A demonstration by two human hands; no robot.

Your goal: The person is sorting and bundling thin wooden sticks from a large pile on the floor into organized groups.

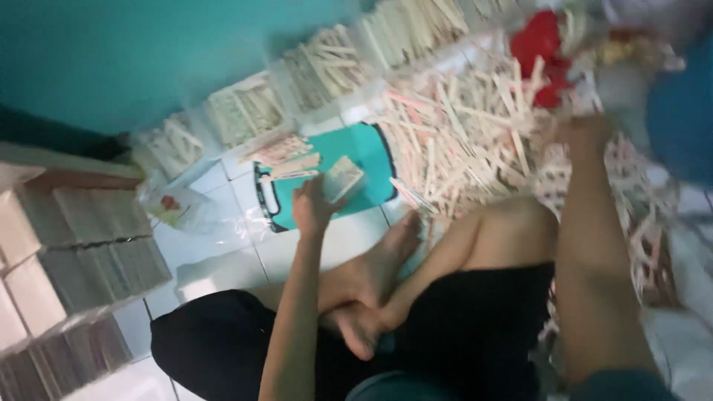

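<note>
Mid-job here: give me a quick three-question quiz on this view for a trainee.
1. True or false: the left hand holds a bundle of sticks over the teal board.
2. Where does the right hand reach? A) into the loose stick pile B) onto the stacked blocks C) onto the plastic bag
3. Fill in: the person sits cross-legged with bare ___ on the tile floor.

Key: 1 true; 2 A; 3 feet.
</note>
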